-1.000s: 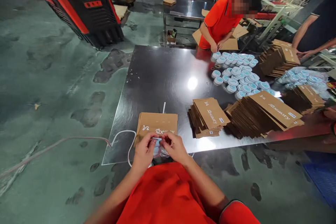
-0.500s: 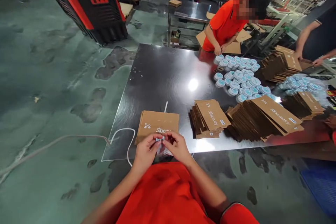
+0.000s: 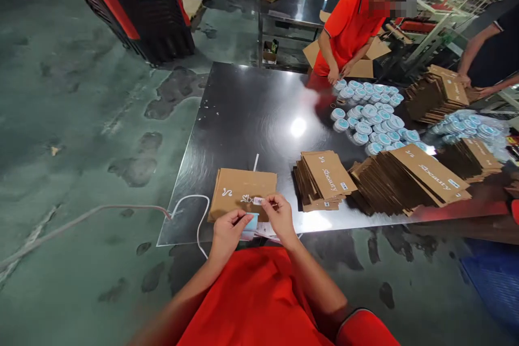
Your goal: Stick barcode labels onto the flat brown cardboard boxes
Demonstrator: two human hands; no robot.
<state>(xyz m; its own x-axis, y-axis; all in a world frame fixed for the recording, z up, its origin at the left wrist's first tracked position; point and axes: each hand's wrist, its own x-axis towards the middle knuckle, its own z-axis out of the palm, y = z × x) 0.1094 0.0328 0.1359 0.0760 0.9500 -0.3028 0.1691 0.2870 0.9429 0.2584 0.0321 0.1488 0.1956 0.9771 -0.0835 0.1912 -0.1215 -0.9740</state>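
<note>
My right hand (image 3: 280, 219) pinches a small white label (image 3: 258, 201) with faint markings between thumb and fingertips. It is held over the white lettering of a flat brown cardboard box (image 3: 235, 181), apart from or touching it, I cannot tell. Just left and lower, my left hand (image 3: 227, 230) is closed in a pinch on a light-blue sheet (image 3: 252, 223), which looks like label backing. Below the sheet, pale pinkish-white material shows at the table's edge, partly hidden by my hands. The flat box lies on a small stack at the table's near left.
Stacks of flat brown boxes (image 3: 324, 175) lie right on the dark metal table (image 3: 243, 113), with round blue-and-white tins (image 3: 371, 119) behind. A white cord (image 3: 190, 197) hangs over the left edge. Two co-workers stand across, one in a red shirt (image 3: 344, 24). A blue crate (image 3: 492, 281) is lower right.
My hands were together over a small label; now they are apart. My right hand has moved up and right with the white label, while the light-blue sheet shows in my left hand.
</note>
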